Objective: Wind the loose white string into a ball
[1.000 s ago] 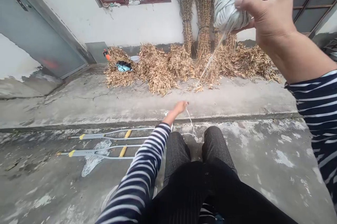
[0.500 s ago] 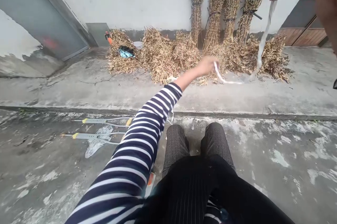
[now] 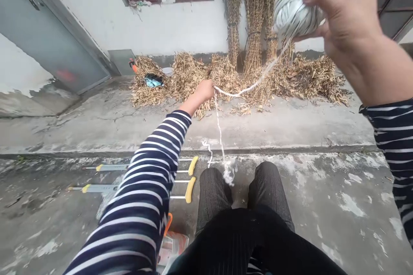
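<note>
My right hand (image 3: 348, 12) grips a ball of white cord (image 3: 298, 4) at the upper right, thumb on its near face and fingers around the far side. From the ball's underside a strand of cord (image 3: 250, 89) sags across to my left hand (image 3: 205, 91), which is closed on it in front of the dry stalks. Below the left hand the cord hangs down toward my knees, its lower end bunched near the step edge. A separate short piece of white cord (image 3: 210, 154) lies over the step edge, left of that bunch.
Heaps of dry plants (image 3: 193, 72) line the wall, with tied upright bundles (image 3: 254, 29) behind. A pair of crutches (image 3: 190, 189) lies on the ground at left, close to an orange-and-clear container (image 3: 174, 245). The concrete step edge (image 3: 290, 149) crosses before my knees.
My left hand has moved left and slightly down with the cord, drawing it out. The right hand and the ball have come further into view. The camera has tilted up slightly.
</note>
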Demonstrator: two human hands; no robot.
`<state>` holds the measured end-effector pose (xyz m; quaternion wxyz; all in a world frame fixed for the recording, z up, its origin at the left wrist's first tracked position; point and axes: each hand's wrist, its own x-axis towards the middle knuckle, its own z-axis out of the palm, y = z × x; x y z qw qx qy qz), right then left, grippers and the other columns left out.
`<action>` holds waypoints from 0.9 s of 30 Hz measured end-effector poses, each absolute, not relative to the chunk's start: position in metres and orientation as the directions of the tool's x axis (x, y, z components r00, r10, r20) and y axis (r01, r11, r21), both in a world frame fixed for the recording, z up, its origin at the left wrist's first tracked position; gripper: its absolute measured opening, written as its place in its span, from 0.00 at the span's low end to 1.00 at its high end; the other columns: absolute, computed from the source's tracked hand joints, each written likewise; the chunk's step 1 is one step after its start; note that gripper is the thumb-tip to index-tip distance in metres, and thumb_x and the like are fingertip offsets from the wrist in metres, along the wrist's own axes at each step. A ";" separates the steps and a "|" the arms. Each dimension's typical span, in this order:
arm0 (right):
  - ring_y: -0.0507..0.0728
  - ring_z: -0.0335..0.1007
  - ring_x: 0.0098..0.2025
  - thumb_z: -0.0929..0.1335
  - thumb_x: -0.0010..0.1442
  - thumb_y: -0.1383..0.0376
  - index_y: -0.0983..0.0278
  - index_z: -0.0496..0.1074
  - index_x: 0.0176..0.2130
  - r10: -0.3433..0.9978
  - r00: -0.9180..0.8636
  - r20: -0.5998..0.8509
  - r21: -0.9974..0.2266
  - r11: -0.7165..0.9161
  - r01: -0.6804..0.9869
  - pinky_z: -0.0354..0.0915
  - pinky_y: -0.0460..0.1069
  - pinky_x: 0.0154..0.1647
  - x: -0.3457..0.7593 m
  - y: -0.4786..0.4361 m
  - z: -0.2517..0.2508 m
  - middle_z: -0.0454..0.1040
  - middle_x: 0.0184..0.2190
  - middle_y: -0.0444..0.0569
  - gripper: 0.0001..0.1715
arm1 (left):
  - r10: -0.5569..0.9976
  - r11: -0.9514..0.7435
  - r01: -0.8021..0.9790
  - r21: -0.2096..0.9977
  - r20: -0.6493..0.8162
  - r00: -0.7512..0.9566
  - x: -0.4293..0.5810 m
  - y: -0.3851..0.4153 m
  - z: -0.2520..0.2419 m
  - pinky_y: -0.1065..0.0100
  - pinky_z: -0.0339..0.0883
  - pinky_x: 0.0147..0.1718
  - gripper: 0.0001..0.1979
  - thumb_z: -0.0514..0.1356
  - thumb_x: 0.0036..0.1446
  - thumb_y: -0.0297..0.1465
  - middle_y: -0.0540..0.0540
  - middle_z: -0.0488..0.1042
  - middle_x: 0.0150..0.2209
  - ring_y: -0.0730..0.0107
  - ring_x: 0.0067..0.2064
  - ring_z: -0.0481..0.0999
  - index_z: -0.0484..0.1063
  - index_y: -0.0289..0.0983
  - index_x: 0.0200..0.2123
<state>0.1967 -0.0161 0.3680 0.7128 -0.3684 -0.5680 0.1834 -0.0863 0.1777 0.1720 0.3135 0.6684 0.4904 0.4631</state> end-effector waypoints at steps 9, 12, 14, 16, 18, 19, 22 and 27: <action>0.60 0.79 0.38 0.77 0.47 0.68 0.63 0.70 0.39 0.744 0.161 0.649 -0.758 0.616 0.213 0.79 0.55 0.23 0.183 -0.047 0.372 0.79 0.46 0.53 0.20 | 0.718 -0.266 0.369 0.891 -0.072 0.692 0.047 0.092 0.081 0.54 0.76 0.43 0.10 0.56 0.61 0.26 0.44 0.75 0.33 0.66 0.36 0.77 0.77 0.37 0.31; 0.60 0.78 0.39 0.77 0.48 0.68 0.64 0.71 0.39 0.759 0.184 0.625 -0.778 0.588 0.220 0.78 0.54 0.24 0.179 -0.046 0.378 0.79 0.46 0.53 0.19 | 0.624 -0.165 0.432 0.887 -0.245 0.742 0.042 0.043 0.024 0.60 0.76 0.35 0.07 0.63 0.54 0.30 0.44 0.76 0.26 0.66 0.30 0.76 0.76 0.37 0.24; 0.60 0.78 0.41 0.76 0.50 0.67 0.66 0.72 0.37 0.818 0.154 0.554 -0.828 0.522 0.205 0.79 0.54 0.28 0.175 -0.045 0.376 0.80 0.48 0.55 0.15 | 0.614 -0.114 0.484 0.868 -0.321 0.721 0.030 0.022 -0.002 0.59 0.76 0.33 0.07 0.65 0.49 0.29 0.45 0.75 0.23 0.65 0.28 0.75 0.74 0.37 0.21; 0.60 0.77 0.43 0.78 0.50 0.64 0.66 0.72 0.36 0.877 0.101 0.469 -0.875 0.447 0.184 0.80 0.55 0.32 0.172 -0.044 0.368 0.80 0.50 0.57 0.15 | 0.655 -0.080 0.511 0.856 -0.341 0.675 0.017 0.016 -0.014 0.54 0.77 0.37 0.07 0.66 0.47 0.27 0.45 0.75 0.23 0.61 0.30 0.77 0.73 0.36 0.20; 0.60 0.77 0.43 0.80 0.49 0.62 0.66 0.73 0.37 0.906 0.069 0.418 -0.900 0.402 0.166 0.81 0.56 0.33 0.170 -0.041 0.358 0.80 0.51 0.58 0.20 | 0.733 -0.068 0.506 0.860 -0.301 0.610 0.007 0.020 -0.012 0.47 0.76 0.46 0.05 0.66 0.46 0.24 0.44 0.78 0.25 0.54 0.35 0.80 0.74 0.36 0.22; 0.61 0.77 0.43 0.80 0.48 0.61 0.65 0.73 0.38 0.913 0.067 0.402 -0.907 0.387 0.164 0.81 0.57 0.32 0.169 -0.040 0.352 0.80 0.49 0.57 0.21 | 0.776 -0.071 0.491 0.868 -0.261 0.574 0.004 0.025 -0.006 0.44 0.74 0.51 0.03 0.66 0.46 0.23 0.42 0.80 0.29 0.51 0.40 0.81 0.76 0.35 0.25; 0.61 0.78 0.41 0.79 0.51 0.62 0.63 0.73 0.39 0.933 0.055 0.356 -0.924 0.343 0.167 0.82 0.60 0.33 0.169 -0.034 0.339 0.80 0.44 0.55 0.18 | 0.873 -0.119 0.395 0.911 -0.093 0.479 -0.001 0.043 0.032 0.46 0.64 0.65 0.12 0.65 0.53 0.24 0.36 0.82 0.50 0.47 0.58 0.78 0.80 0.35 0.42; 0.60 0.78 0.40 0.79 0.49 0.64 0.62 0.72 0.38 0.944 0.017 0.329 -0.936 0.323 0.137 0.83 0.60 0.32 0.159 -0.030 0.325 0.79 0.42 0.54 0.18 | 0.845 -0.364 -0.088 0.927 0.369 0.388 0.010 0.047 0.128 0.56 0.62 0.68 0.24 0.64 0.65 0.36 0.38 0.74 0.66 0.56 0.68 0.72 0.71 0.40 0.63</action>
